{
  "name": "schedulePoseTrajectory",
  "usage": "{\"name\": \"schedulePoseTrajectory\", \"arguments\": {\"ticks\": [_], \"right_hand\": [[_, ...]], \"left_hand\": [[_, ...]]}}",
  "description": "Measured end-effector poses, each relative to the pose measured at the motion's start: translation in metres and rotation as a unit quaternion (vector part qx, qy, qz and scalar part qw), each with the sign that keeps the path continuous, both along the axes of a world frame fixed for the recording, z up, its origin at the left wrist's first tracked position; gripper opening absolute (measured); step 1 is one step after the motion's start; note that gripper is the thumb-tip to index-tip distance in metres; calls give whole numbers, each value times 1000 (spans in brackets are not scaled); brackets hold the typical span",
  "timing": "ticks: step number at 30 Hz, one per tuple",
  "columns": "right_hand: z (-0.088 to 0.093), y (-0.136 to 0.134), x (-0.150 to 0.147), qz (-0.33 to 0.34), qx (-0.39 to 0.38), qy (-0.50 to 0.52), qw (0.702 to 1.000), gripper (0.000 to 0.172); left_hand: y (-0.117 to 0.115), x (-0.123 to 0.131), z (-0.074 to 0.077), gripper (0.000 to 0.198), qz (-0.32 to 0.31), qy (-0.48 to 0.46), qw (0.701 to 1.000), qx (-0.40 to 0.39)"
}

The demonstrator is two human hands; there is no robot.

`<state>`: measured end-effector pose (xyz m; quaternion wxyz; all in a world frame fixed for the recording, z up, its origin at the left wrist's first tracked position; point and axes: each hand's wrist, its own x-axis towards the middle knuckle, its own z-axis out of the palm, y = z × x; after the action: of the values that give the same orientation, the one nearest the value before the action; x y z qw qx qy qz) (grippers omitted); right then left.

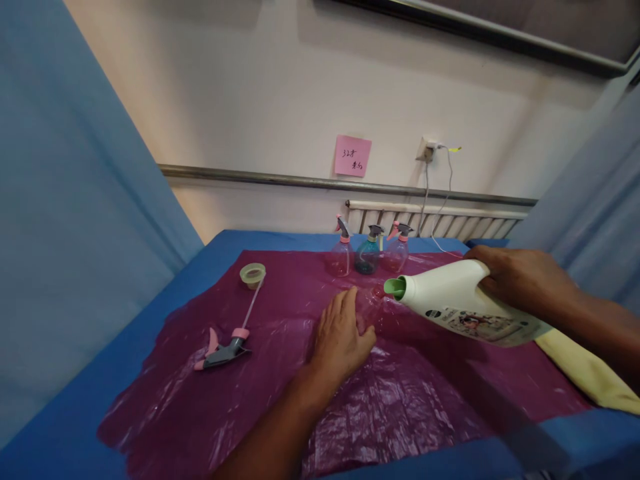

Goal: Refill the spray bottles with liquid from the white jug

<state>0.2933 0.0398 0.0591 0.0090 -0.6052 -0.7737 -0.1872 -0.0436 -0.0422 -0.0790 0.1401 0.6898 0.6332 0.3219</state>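
My left hand (343,333) is wrapped round a clear pink spray bottle (369,305) whose top is off. In my right hand (515,273), a large cream-coloured jug (465,300) is tipped on its side, gripped by its handle. The jug's green spout (395,287) hangs right at the open neck of the bottle; I cannot make out any liquid flowing. To the left, a grey and pink spray trigger head (230,350) lies on the purple plastic sheet (280,400), its thin tube reaching toward a small pale-green cap (253,274).
Behind my hands stand a pink spray bottle (341,257), a teal one (368,259) and another pink one (397,253). A yellow cloth (590,373) lies at the right. Blue curtains (75,200) hang on both sides; cords run from a wall socket (427,149).
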Motion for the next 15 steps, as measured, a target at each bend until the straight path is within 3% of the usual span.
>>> {"name": "schedulePoseTrajectory", "arguments": {"ticks": [15], "right_hand": [[8, 0, -1, 44, 26, -22, 998, 28]], "left_hand": [[-1, 1, 2, 82, -9, 5, 1000, -8]]}}
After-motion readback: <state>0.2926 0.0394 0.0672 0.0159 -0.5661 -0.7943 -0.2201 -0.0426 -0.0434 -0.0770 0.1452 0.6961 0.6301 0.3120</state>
